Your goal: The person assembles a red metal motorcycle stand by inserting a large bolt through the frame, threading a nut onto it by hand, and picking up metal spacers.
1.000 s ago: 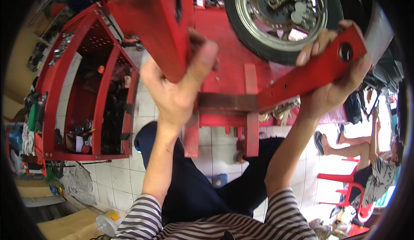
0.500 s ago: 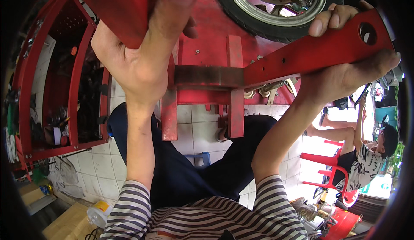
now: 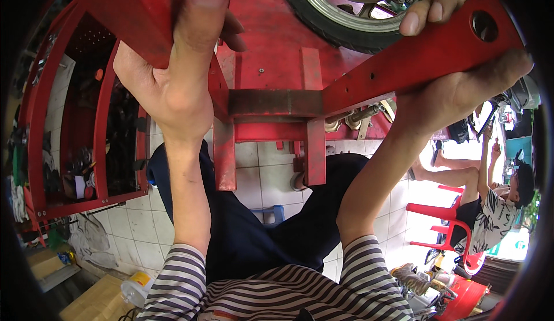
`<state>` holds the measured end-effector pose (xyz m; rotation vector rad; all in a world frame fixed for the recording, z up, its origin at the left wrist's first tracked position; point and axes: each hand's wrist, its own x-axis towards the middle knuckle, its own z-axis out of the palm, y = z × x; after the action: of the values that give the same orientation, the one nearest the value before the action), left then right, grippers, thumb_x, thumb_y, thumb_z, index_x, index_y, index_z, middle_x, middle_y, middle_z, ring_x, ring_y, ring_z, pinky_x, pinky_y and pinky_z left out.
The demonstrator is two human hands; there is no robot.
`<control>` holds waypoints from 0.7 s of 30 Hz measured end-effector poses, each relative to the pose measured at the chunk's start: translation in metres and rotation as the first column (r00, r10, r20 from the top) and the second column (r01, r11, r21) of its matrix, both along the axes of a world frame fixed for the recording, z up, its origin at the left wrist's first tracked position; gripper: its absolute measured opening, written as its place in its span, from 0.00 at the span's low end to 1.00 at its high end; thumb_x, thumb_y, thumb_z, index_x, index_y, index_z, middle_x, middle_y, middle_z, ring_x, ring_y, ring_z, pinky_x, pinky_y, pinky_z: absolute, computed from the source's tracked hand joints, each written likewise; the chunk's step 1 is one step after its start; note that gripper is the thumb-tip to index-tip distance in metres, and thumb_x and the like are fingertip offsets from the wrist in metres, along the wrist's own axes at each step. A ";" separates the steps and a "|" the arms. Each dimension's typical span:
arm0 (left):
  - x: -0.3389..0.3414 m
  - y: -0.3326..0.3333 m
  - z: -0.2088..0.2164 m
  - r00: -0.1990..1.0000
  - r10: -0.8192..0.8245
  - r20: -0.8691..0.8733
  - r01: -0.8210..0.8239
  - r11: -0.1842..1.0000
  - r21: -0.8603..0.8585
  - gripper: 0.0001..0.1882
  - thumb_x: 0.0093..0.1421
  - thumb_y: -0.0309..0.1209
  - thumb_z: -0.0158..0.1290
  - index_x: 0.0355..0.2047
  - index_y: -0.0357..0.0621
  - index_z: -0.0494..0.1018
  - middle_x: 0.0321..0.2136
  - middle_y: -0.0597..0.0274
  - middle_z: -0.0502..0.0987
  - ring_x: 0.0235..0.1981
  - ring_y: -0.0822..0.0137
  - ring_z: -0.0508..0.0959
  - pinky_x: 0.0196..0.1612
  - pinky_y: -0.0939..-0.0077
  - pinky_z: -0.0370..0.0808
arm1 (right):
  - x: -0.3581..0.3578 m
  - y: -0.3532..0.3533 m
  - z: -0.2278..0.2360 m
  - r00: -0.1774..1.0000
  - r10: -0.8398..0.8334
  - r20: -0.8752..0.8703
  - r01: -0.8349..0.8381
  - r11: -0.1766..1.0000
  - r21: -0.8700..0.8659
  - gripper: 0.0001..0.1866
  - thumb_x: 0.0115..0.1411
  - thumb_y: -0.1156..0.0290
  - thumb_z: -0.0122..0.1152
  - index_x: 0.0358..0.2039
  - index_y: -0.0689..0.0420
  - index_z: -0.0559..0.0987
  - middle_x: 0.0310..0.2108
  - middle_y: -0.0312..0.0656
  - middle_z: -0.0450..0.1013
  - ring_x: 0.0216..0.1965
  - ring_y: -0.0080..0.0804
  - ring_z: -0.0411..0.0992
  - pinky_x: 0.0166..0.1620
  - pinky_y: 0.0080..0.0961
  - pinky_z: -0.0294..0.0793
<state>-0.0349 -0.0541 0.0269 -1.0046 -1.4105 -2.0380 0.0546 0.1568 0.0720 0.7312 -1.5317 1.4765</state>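
Observation:
A red metal frame (image 3: 276, 103) with a worn dark crossbar and two long arms stands before me at the near edge of a red work table (image 3: 259, 27). My left hand (image 3: 179, 90) is wrapped round its left arm, thumb along the inner side. My right hand (image 3: 461, 87) holds the right arm, near the end with a large round hole; the thumb lies below and the fingers curl over the top edge. Two short red legs (image 3: 315, 154) reach down below the crossbar, over the gap between my knees.
A wheel (image 3: 346, 27) with a tyre and brake disc lies at the far edge. Metal parts (image 3: 358, 119) lie by the right arm. Left is a red shelf rack (image 3: 101, 142); below, a blue stool (image 3: 271, 212). A person (image 3: 487, 211) sits on a red chair (image 3: 444, 223) at right.
The frame's arms, held in both hands, have shifted slightly left and up in the picture. Both grips look the same.

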 end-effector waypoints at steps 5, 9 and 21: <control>0.000 0.000 0.001 1.000 -0.006 0.016 0.006 1.000 0.005 0.19 0.69 0.40 0.48 0.34 0.30 0.72 0.21 0.51 0.76 0.18 0.63 0.76 0.23 0.71 0.74 | -0.003 -0.015 0.002 0.996 -0.090 -0.004 0.089 0.992 -0.091 0.40 0.68 0.34 0.32 0.53 0.63 0.65 0.27 0.44 0.67 0.23 0.33 0.69 0.27 0.23 0.72; -0.001 0.000 0.001 1.000 -0.026 -0.003 0.026 1.000 -0.006 0.19 0.69 0.39 0.47 0.35 0.30 0.72 0.21 0.50 0.77 0.18 0.63 0.76 0.23 0.70 0.74 | -0.006 -0.028 0.003 0.991 -0.131 -0.003 0.129 0.979 -0.159 0.38 0.68 0.36 0.34 0.53 0.63 0.65 0.25 0.42 0.66 0.22 0.31 0.69 0.25 0.22 0.73; -0.001 0.004 0.007 0.995 0.092 0.039 -0.087 0.991 -0.104 0.21 0.70 0.42 0.47 0.34 0.31 0.74 0.22 0.54 0.78 0.19 0.66 0.77 0.27 0.73 0.74 | -0.010 -0.043 0.015 0.985 -0.150 0.089 0.172 0.914 -0.366 0.34 0.71 0.41 0.38 0.52 0.64 0.66 0.22 0.40 0.65 0.19 0.28 0.68 0.23 0.21 0.72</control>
<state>-0.0364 -0.0499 0.0335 -0.9255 -1.5679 -1.9510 0.0446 0.1134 0.0870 0.3301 -1.2655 1.6112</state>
